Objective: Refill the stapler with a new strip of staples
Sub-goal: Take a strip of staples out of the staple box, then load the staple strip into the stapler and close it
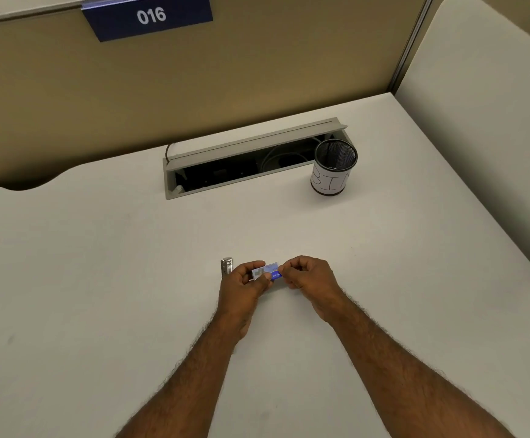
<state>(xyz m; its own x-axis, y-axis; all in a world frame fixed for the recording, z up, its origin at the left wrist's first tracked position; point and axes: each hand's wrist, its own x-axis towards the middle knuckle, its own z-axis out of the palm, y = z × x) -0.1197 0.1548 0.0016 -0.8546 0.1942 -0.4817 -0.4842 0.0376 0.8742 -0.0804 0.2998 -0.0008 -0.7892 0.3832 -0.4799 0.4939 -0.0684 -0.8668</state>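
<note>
Both hands meet low over the white desk (99, 263), forearms bare, reaching in from the near edge. Left hand (244, 287) curled closed around one end of a small blue-and-white staple box (268, 271), thumb on top, fingers wrapped underneath. Right hand (308, 278) pinches the box's opposite end, thumb and forefinger closed on it, the other fingers folded into the palm. The box sits lengthwise between the two hands, held just above the desk surface; print on it too blurred to read. Cannot tell whether the box is open or closed. Stapler (226, 266), small and silver metal, lies on the desk just beyond and to the outer side of the left hand's knuckles, partly hidden by them; neither hand touches it as far as can be seen. Whether its loading tray is open cannot be told. Well beyond the right hand, a black mesh cup (334, 165) stands upright with a white paper label hand-lettered "BIN". Touching or just beside the cup, straight beyond both hands, a grey cable hatch (251, 147) in the desk stands open, dark cables visible inside. Far beyond the left hand, a blue sign (149, 17) reading "016" hangs on the tan partition (67, 90).
</note>
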